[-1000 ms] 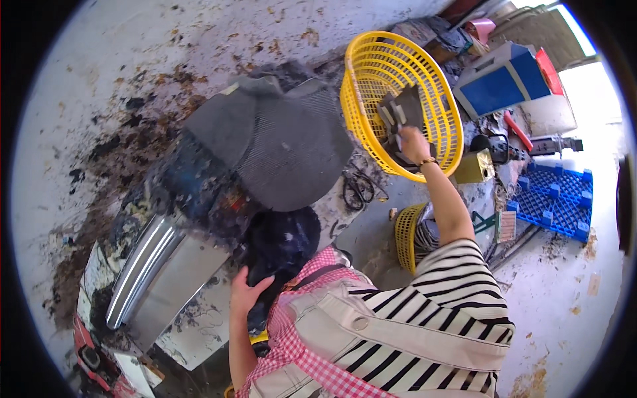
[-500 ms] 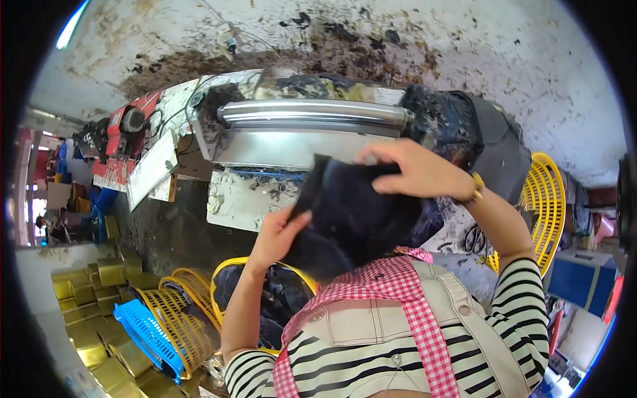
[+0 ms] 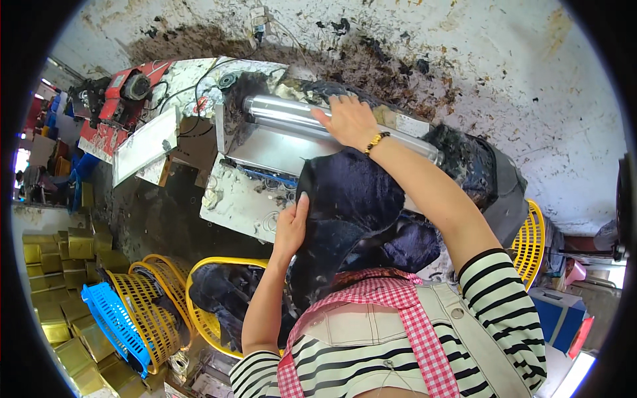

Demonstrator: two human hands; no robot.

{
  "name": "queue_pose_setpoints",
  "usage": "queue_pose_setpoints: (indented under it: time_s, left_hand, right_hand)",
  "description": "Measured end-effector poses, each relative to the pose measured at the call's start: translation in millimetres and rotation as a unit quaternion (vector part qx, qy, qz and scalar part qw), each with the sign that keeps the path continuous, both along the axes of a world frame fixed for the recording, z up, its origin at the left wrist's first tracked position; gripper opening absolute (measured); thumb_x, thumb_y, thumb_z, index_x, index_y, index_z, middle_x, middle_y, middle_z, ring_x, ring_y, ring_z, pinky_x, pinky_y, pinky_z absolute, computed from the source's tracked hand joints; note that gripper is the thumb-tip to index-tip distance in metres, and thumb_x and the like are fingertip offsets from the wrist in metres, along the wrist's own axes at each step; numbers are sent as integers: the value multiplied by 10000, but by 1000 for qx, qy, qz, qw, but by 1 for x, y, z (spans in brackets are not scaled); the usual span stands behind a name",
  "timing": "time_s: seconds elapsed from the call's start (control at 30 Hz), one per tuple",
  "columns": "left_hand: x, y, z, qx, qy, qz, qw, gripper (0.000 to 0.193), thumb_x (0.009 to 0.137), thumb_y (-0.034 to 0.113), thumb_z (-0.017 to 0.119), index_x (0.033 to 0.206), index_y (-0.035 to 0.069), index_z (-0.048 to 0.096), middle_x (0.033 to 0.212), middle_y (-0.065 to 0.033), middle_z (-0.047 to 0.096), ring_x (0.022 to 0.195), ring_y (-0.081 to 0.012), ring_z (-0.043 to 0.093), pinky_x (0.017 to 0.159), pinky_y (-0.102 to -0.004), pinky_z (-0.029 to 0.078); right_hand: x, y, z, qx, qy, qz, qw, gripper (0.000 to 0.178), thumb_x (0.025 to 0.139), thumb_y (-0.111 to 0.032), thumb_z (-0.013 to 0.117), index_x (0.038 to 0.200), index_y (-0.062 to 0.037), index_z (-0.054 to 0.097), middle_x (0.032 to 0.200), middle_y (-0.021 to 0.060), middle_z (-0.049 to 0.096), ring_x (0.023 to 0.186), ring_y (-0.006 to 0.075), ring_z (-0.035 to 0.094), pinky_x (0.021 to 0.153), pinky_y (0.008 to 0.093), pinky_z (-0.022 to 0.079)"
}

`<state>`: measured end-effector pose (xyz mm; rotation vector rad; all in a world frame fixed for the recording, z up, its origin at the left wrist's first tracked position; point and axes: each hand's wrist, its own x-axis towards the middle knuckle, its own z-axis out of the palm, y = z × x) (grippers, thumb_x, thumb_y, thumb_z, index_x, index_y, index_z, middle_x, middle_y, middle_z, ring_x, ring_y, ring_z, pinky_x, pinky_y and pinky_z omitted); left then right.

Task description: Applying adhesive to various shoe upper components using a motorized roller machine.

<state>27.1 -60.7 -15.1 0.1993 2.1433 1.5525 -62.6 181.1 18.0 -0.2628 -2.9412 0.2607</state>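
A large piece of black, fuzzy fabric hangs in front of my body, dark blue-black where light falls on it. Its left edge is pinched in my left hand, thumb on top. My right hand lies over the shiny metal roller of a bench machine, palm down, thumb spread from the fingers. The fabric's upper edge reaches under my right wrist, near the machine's metal plate. Whether my right fingertips touch any fabric behind the roller is hidden.
A yellow basket with dark fabric pieces stands at my lower left, beside more yellow baskets and a blue one. Scissors-like loops lie on the white bench. Another yellow basket is at right. A red machine sits far left.
My right hand has moved from above the fabric up and left onto the roller. My left hand still grips the fabric, which now hangs more spread out. The view has turned slightly.
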Motion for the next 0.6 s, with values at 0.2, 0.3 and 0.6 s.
queue_pose_setpoints:
  time_s: [0.2, 0.3, 0.6]
  left_hand:
    - [0, 11, -8, -76, 63, 22, 995, 609, 993, 435, 447, 695, -90, 532, 551, -188, 456, 532, -223, 441, 548, -406, 384]
    - [5, 19, -9, -160, 105, 14, 981, 643, 981, 458, 424, 673, -81, 592, 661, -309, 553, 659, -488, 554, 601, -504, 418]
    - [17, 19, -16, -135, 113, 61, 983, 637, 987, 431, 419, 654, -92, 561, 625, -305, 518, 599, -474, 533, 564, -508, 385]
  right_hand:
    - [-42, -34, 4, -15, -29, 6, 999, 707, 922, -624, 358, 1068, 19, 612, 1045, 193, 647, 996, 345, 613, 863, 486, 454]
    - [-57, -49, 8, -28, -38, 17, 999, 674, 931, -599, 365, 1062, 14, 614, 1028, 189, 649, 988, 337, 616, 842, 484, 455]
    - [25, -46, 41, -199, 168, 232, 937, 277, 883, -189, 551, 1097, -14, 571, 1059, 213, 578, 960, 385, 567, 849, 440, 460]
